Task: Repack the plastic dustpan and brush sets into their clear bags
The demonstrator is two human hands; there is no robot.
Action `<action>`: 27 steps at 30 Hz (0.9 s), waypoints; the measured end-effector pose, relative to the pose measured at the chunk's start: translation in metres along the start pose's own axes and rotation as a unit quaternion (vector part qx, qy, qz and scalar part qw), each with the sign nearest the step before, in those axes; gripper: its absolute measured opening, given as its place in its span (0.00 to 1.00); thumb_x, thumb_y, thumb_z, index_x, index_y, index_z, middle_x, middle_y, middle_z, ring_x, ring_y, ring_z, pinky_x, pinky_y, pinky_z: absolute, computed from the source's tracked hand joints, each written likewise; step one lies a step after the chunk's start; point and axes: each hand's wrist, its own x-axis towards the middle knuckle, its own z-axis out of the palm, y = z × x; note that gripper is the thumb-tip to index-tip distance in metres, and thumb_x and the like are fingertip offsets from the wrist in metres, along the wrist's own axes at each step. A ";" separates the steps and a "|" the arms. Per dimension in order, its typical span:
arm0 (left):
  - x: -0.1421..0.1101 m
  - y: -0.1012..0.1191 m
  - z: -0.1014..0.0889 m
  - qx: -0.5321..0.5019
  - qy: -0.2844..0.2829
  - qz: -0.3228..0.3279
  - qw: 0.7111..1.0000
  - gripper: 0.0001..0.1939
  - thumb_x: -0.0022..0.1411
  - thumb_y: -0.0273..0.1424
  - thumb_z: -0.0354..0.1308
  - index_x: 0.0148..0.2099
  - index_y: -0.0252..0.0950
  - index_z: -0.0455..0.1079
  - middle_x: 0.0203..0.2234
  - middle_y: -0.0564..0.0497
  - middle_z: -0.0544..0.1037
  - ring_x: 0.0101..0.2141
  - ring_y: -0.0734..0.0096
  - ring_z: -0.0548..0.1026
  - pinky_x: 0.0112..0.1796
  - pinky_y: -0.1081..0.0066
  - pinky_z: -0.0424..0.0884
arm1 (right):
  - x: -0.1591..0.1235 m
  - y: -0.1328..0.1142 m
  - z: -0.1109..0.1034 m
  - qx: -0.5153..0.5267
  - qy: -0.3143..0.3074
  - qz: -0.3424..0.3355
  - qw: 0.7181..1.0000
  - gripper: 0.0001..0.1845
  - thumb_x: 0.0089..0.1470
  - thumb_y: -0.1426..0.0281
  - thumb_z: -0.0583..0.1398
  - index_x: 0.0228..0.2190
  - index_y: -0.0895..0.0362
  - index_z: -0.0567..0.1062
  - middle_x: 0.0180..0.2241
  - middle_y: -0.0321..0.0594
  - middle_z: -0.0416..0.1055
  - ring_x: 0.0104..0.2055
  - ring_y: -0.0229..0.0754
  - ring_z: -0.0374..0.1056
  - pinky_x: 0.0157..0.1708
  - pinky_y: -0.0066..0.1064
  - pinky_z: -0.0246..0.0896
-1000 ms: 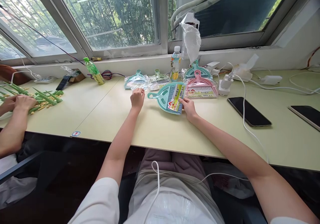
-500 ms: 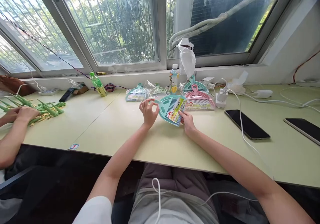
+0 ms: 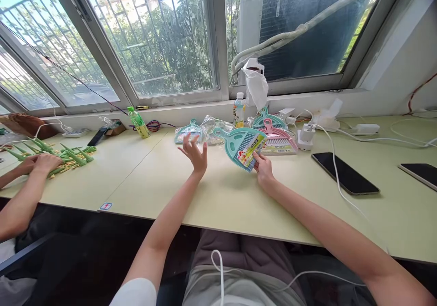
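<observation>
My right hand (image 3: 262,168) grips the lower edge of a teal dustpan-and-brush set (image 3: 243,144) with a paper label, holding it tilted above the pale green table (image 3: 218,196). To its left, my left hand (image 3: 195,153) is raised with fingers spread and holds nothing. Behind them lie more sets in clear wrap: a teal one (image 3: 189,131), a pink one (image 3: 277,138) and another teal one (image 3: 266,117).
A drink bottle (image 3: 239,109) stands behind the sets and a green bottle (image 3: 139,122) lies to the left. Two phones (image 3: 344,173) (image 3: 423,174), chargers and white cables occupy the right. At far left another person's hands (image 3: 36,162) rest on green sticks (image 3: 68,153).
My left hand let go of the teal set's handle and opened, moving left. My right hand lifted the set higher and slightly to the right. The camera tilted up.
</observation>
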 end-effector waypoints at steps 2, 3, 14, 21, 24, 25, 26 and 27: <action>0.008 -0.008 0.002 -0.079 0.034 -0.093 0.992 0.26 0.65 0.43 0.56 0.62 0.42 0.59 0.69 0.44 0.49 0.71 0.61 0.43 0.69 0.53 0.31 | 0.000 -0.002 0.001 0.018 0.021 -0.012 1.000 0.13 0.44 0.65 0.70 0.32 0.57 0.78 0.35 0.39 0.80 0.33 0.40 0.75 0.34 0.31 0.74; 0.012 -0.012 0.003 -0.142 0.022 -0.146 0.979 0.30 0.64 0.44 0.56 0.64 0.42 0.55 0.70 0.43 0.46 0.71 0.61 0.43 0.69 0.55 0.37 | 0.000 -0.003 0.001 0.028 0.029 -0.018 0.999 0.13 0.44 0.65 0.69 0.33 0.57 0.78 0.35 0.39 0.80 0.34 0.39 0.75 0.34 0.30 0.74; 0.000 0.014 0.006 -0.507 -0.330 -0.269 0.750 0.42 0.51 0.33 0.69 0.65 0.46 0.55 0.58 0.47 0.71 0.56 0.61 0.72 0.62 0.55 0.61 | 0.000 0.003 0.001 -0.002 -0.025 -0.033 0.999 0.25 0.34 0.55 0.73 0.33 0.57 0.79 0.37 0.41 0.80 0.37 0.44 0.74 0.36 0.34 0.72; -0.009 0.015 0.008 -0.450 -0.438 -0.309 0.714 0.30 0.48 0.36 0.71 0.53 0.38 0.69 0.49 0.46 0.78 0.50 0.59 0.76 0.53 0.61 0.71 | -0.006 0.004 0.003 -0.059 -0.108 -0.037 0.992 0.31 0.31 0.49 0.74 0.34 0.57 0.80 0.38 0.42 0.81 0.38 0.47 0.75 0.39 0.38 0.72; -0.016 0.013 0.011 -0.461 -0.466 -0.315 0.686 0.26 0.49 0.38 0.71 0.50 0.38 0.72 0.47 0.46 0.79 0.47 0.61 0.78 0.53 0.59 0.71 | -0.005 0.005 0.002 -0.045 -0.086 -0.034 0.995 0.31 0.31 0.50 0.74 0.34 0.57 0.80 0.37 0.41 0.81 0.38 0.46 0.75 0.38 0.37 0.73; -0.018 0.012 0.011 -0.463 -0.485 -0.311 0.673 0.25 0.50 0.38 0.71 0.50 0.38 0.73 0.47 0.46 0.80 0.47 0.61 0.78 0.54 0.58 0.70 | -0.004 0.005 0.002 -0.038 -0.073 -0.033 0.996 0.30 0.31 0.51 0.74 0.33 0.57 0.79 0.36 0.41 0.81 0.37 0.46 0.75 0.37 0.37 0.73; -0.020 0.012 0.011 -0.463 -0.510 -0.305 0.658 0.25 0.50 0.39 0.71 0.49 0.38 0.73 0.47 0.45 0.79 0.48 0.60 0.77 0.55 0.56 0.69 | -0.004 0.005 0.002 -0.032 -0.061 -0.032 0.997 0.28 0.32 0.51 0.74 0.33 0.57 0.79 0.36 0.41 0.81 0.37 0.45 0.76 0.37 0.37 0.73; -0.022 0.011 0.011 -0.458 -0.539 -0.297 0.641 0.25 0.50 0.38 0.71 0.50 0.38 0.73 0.48 0.44 0.79 0.49 0.59 0.77 0.57 0.54 0.68 | -0.003 0.005 0.001 -0.027 -0.051 -0.031 0.998 0.27 0.34 0.53 0.74 0.32 0.58 0.79 0.35 0.41 0.80 0.36 0.45 0.76 0.37 0.36 0.73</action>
